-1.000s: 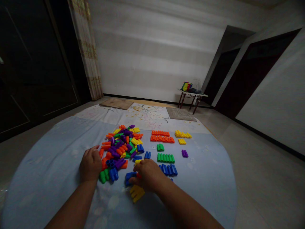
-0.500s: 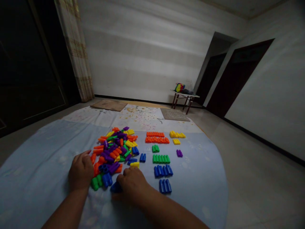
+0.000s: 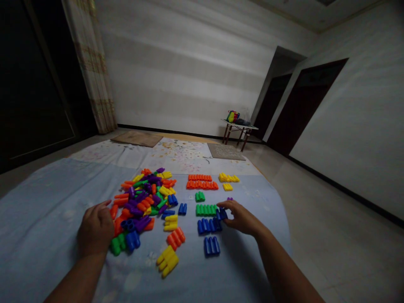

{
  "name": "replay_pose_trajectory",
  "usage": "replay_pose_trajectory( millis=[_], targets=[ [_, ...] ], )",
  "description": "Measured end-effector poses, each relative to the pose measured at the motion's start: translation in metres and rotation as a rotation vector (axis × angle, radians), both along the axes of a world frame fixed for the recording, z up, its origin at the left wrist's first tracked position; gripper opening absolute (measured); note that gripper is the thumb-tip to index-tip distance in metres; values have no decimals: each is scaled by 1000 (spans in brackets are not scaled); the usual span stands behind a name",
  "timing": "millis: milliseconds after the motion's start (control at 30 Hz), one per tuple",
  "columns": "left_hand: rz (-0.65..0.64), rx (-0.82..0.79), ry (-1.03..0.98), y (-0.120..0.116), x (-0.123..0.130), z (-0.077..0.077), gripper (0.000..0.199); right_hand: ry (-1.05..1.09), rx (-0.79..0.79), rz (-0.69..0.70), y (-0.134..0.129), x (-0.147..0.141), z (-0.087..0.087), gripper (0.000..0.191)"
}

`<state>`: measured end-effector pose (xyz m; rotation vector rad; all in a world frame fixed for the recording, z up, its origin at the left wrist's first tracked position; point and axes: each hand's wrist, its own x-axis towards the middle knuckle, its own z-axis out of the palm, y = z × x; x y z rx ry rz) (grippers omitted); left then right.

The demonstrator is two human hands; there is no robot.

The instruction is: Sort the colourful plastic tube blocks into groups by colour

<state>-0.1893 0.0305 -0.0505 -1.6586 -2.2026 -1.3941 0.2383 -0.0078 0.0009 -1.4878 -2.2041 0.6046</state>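
The left hand (image 3: 96, 229) is laid knuckles-up on the pale blue cloth (image 3: 57, 202), its fingers loosely curled and holding nothing, with the fingertips touching the 9 o'clock edge of the mixed pile of blocks (image 3: 143, 198). At the pile's 6 o'clock side a green block (image 3: 117, 245) and a blue one (image 3: 132, 240) are seen just beside that hand. Toward 5 o'clock from the pile, loose yellow blocks (image 3: 167, 260) and orange blocks (image 3: 176, 238) lie apart from both hands. Further right, sorted rows are laid out: an orange row (image 3: 202, 184) at 12 o'clock, a green row (image 3: 205, 209) below it, and a blue row (image 3: 206, 226) nearer. A blue block (image 3: 221, 214) is pinched between the thumb and fingers of the right hand (image 3: 242, 219), at the 3 o'clock end of the blue row, touching it. A small table (image 3: 240, 130) stands far back by the wall.
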Motion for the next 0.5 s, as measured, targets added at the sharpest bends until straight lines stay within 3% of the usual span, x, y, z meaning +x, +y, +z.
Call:
replay_pose_trajectory(
  millis=[133, 400, 500],
  targets=[
    [0, 7, 30, 2, 0, 0, 39, -66, -49, -12, -6, 21, -13, 56],
    [-9, 10, 52, 0, 0, 2, 37, -62, -62, 70, -9, 8, -15, 54],
    [-28, 34, 90, 0, -2, -1, 36, -15, -105, 24, -6, 10, -14, 56]
  ],
)
